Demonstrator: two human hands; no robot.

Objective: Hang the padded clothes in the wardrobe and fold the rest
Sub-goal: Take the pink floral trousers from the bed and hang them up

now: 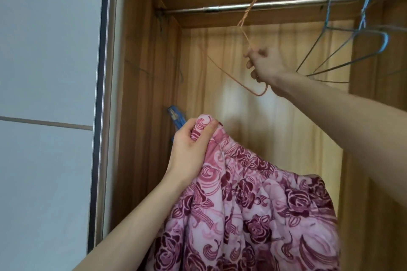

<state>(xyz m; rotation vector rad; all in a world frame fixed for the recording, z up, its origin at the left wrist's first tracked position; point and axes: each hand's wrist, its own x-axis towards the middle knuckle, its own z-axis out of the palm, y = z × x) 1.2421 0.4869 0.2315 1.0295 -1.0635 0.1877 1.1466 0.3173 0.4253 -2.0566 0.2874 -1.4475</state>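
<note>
A pink padded garment (253,209) with dark red roses hangs in front of the open wardrobe. My left hand (191,145) grips its bunched top edge and holds it up. My right hand (264,64) is raised higher and grips an orange wire hanger (243,17) just below its twisted neck. The hanger's hook sits at the metal rail (286,2); whether it rests on the rail I cannot tell. The hanger's lower corner curls below my right wrist.
Several blue and grey wire hangers (352,50) hang on the rail at the right. A blue clip (175,116) sits at the wardrobe's left inner wall, behind my left hand. A white sliding door (48,72) stands at the left. The wardrobe's wooden back panel (264,121) faces me.
</note>
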